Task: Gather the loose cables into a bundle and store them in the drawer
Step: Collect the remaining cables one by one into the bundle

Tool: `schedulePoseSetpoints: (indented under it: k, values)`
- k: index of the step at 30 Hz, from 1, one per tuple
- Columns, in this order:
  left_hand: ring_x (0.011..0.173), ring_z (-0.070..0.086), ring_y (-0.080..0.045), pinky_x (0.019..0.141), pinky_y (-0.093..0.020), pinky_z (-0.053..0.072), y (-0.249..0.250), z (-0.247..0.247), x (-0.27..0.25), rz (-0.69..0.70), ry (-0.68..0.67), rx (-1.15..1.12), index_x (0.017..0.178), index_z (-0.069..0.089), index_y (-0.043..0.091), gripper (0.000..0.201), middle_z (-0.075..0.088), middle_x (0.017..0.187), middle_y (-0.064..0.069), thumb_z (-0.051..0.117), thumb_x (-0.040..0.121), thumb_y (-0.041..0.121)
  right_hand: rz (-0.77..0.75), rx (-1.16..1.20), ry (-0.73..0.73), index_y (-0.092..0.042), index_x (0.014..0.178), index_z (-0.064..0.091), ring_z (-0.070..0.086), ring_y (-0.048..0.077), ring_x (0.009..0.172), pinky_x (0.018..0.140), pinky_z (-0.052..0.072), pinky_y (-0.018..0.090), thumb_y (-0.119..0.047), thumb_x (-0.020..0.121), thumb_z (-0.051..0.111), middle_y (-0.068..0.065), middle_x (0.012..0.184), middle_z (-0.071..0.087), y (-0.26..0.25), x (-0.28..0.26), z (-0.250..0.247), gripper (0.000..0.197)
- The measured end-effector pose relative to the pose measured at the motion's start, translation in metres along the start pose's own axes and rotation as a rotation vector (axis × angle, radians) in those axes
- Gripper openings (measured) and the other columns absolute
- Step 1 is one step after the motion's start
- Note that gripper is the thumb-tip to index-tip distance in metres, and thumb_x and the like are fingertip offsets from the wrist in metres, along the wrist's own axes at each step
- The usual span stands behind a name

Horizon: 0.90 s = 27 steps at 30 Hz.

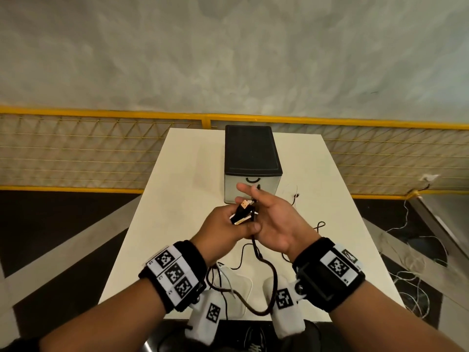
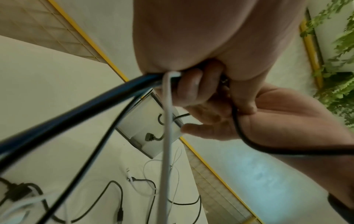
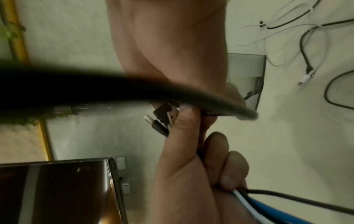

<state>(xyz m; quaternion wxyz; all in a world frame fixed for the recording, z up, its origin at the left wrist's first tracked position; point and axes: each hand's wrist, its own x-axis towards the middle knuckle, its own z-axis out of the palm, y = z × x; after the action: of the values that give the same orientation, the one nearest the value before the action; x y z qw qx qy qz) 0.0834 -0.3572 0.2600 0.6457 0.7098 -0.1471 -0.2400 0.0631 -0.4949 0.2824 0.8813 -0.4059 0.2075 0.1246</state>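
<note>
1. Head: left hand (image 1: 225, 226) clamped on bunch of black and white cable ends (image 1: 242, 212); right hand (image 1: 275, 219) fingers straight, alongside. Small grey drawer box with black top (image 1: 252, 158) on white worktop (image 1: 182, 189), drawer closed.
2. L wrist: thin loose black and white cables (image 2: 149, 186) on worktop, ungathered.
3. R wrist: same. Est. gathering partway; bundling and storing left.

1. Drawer unit (image 1: 252, 158) sits on table (image 1: 182, 174), frame centre.
2. Both hands (image 1: 250, 224) meet below it, holding cable plugs (image 1: 242, 212).
3. Loose cables (image 1: 253, 275) trail toward lower frame.
</note>
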Motion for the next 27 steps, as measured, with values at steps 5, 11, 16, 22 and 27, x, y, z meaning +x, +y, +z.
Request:
schedulePoseSetpoints:
  k: [5,11,16,22,27]
  values:
    - [0.037,0.051,0.007,0.042,-0.002,0.035,0.007,-0.009,-0.006,-0.060,-0.092,0.039,0.089,0.064,0.010,0.017,0.059,0.047,0.021,0.068,0.086,-0.005,0.078,0.009,-0.008,-0.008,0.105,0.065,0.063,0.029,0.110,0.096,0.048,0.049,-0.023,0.098,0.047,0.013,0.109,0.071,-0.010,0.002,-0.012,0.025]
    - [0.064,0.058,-0.007,0.068,-0.022,0.045,-0.014,-0.032,-0.023,-0.152,-0.323,0.311,0.080,0.067,0.002,0.023,0.067,0.073,0.003,0.085,0.074,0.015,0.043,0.130,0.109,-0.010,0.093,0.063,0.075,0.018,0.082,0.081,0.057,0.040,-0.016,0.099,0.045,0.004,0.080,0.075,-0.026,0.011,-0.032,0.020]
    - [0.079,0.064,-0.012,0.085,-0.040,0.053,-0.048,-0.044,-0.040,-0.271,-0.499,0.513,0.085,0.072,0.011,0.035,0.073,0.087,-0.008,0.087,0.065,0.036,-0.081,0.177,0.214,-0.015,0.084,0.061,0.065,0.010,0.058,0.064,0.054,0.028,-0.018,0.099,0.048,-0.006,0.059,0.061,-0.061,0.004,-0.042,0.020]
    - [0.045,0.036,-0.006,0.042,-0.020,0.027,-0.036,-0.063,-0.029,-0.289,-0.122,0.087,0.086,0.068,0.011,0.009,0.057,0.064,0.005,0.075,0.084,0.005,-0.095,-0.435,0.172,-0.016,0.101,0.058,0.039,0.012,0.045,0.047,0.037,0.023,-0.016,0.098,0.054,-0.002,0.055,0.037,-0.037,-0.022,-0.041,0.004]
    - [0.043,0.026,-0.009,0.044,-0.021,0.021,-0.023,-0.076,-0.016,-0.185,0.074,-0.121,0.089,0.063,0.005,0.011,0.030,0.059,0.000,0.057,0.097,0.009,0.029,-1.244,-0.030,-0.020,0.092,0.062,0.057,0.014,0.065,0.065,0.051,0.038,-0.039,0.092,0.059,-0.002,0.069,0.061,0.024,-0.045,-0.071,0.020]
